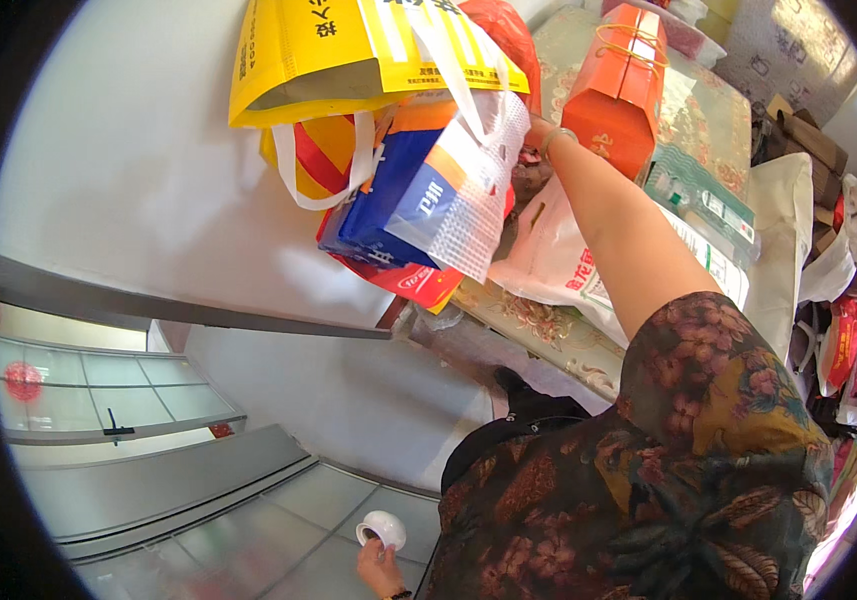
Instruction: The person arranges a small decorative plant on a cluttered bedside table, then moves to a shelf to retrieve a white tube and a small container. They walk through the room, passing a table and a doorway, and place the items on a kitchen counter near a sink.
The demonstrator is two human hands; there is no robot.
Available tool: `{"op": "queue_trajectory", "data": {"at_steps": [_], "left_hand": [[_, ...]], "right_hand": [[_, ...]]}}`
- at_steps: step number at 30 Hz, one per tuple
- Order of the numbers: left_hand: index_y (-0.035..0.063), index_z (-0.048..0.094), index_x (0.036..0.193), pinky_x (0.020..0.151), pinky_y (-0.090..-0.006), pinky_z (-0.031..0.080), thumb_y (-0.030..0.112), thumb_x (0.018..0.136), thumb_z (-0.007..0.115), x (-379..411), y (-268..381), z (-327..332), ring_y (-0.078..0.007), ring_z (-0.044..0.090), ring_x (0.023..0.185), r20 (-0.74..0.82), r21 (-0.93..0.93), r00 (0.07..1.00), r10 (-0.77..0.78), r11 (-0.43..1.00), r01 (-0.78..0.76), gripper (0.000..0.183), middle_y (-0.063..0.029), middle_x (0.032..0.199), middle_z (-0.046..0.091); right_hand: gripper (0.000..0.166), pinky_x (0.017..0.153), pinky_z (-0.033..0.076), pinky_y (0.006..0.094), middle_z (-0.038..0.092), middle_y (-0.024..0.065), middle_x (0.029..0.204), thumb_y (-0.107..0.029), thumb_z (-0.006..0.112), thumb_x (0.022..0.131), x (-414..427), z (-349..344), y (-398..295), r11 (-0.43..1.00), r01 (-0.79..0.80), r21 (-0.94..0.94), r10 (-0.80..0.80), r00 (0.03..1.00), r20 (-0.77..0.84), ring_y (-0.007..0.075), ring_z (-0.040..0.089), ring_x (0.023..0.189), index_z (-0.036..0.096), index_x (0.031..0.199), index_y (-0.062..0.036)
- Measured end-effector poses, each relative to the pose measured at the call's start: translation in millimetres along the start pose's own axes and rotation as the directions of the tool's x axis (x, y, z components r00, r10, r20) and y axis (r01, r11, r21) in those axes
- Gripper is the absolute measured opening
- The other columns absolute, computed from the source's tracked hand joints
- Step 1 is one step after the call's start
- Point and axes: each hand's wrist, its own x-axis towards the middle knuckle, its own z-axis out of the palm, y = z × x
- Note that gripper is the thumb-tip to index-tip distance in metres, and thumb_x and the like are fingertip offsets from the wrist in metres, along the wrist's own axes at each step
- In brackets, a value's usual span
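My left hand (380,568), at the bottom left with a dark beaded bracelet, grips the rim of a small rounded white pot (391,529), whose opening faces sideways. My right arm, with a bangle, reaches up to the table. My right hand (538,130) is partly hidden beside a red plastic bag (507,34) and a white mesh-patterned bag (496,172), so its grip does not show. Left of it are a yellow bag (353,45) with white handles and a blue and orange package (391,184). An orange-red carton (612,97) tied with cord stands just right of it.
The table's floral cover (548,319) bears a pale plastic bag (541,251) with red writing and a green-tinted clear tray (698,202). Bags and cardboard crowd the far right. White walls and a frosted-glass door (248,525) lie to the left.
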Motion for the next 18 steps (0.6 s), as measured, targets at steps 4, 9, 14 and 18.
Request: {"op": "queue_trajectory", "data": {"at_steps": [4,9,14,18], "left_hand": [[0.0005,0.062,0.091,0.074,-0.0409,0.045,0.014,0.071,0.068,12.4,0.1,3.7,-0.0350,0.057,0.082,0.073,-0.041,0.995,-0.070,0.996,0.073,0.025,-0.0178,0.089,0.062],[0.0014,0.061,0.084,0.076,-0.0400,0.045,0.004,0.062,0.070,29.5,2.9,2.1,-0.0322,0.058,0.086,0.010,-0.149,1.000,0.003,0.989,-0.001,0.024,-0.0143,0.090,0.064],[0.0015,0.061,0.088,0.078,-0.0402,0.044,0.003,0.064,0.069,60.4,22.8,-14.1,-0.0332,0.057,0.088,-0.013,-0.072,0.988,0.151,0.986,-0.151,0.025,-0.0145,0.094,0.062],[0.0016,0.061,0.089,0.081,-0.0407,0.044,0.001,0.066,0.066,85.0,49.6,-35.6,-0.0327,0.056,0.091,-0.025,-0.080,0.975,0.222,0.972,-0.223,0.023,-0.0133,0.097,0.062]], "right_hand": [[0.011,0.052,0.046,0.0284,0.059,0.0060,0.074,-0.015,0.052,0.085,18.2,14.5,10.1,0.993,0.036,-0.113,-0.048,0.993,-0.108,0.0158,0.053,0.061,0.056,0.088,-0.0051],[0.015,0.057,0.046,0.0289,0.059,0.0054,0.080,-0.016,0.052,0.086,13.4,8.2,10.1,0.993,0.036,-0.109,-0.051,0.989,-0.140,0.0154,0.054,0.066,0.057,0.093,-0.0041],[0.020,0.062,0.046,0.0294,0.060,0.0048,0.086,-0.017,0.051,0.086,3.5,-5.4,10.4,0.997,0.062,-0.042,-0.068,0.985,-0.157,0.0150,0.054,0.070,0.057,0.099,-0.0032],[0.024,0.066,0.046,0.0298,0.060,0.0043,0.091,-0.017,0.050,0.087,-12.1,-20.5,9.5,0.992,0.122,0.034,-0.115,0.978,-0.174,0.0146,0.054,0.074,0.057,0.104,-0.0025]]}}
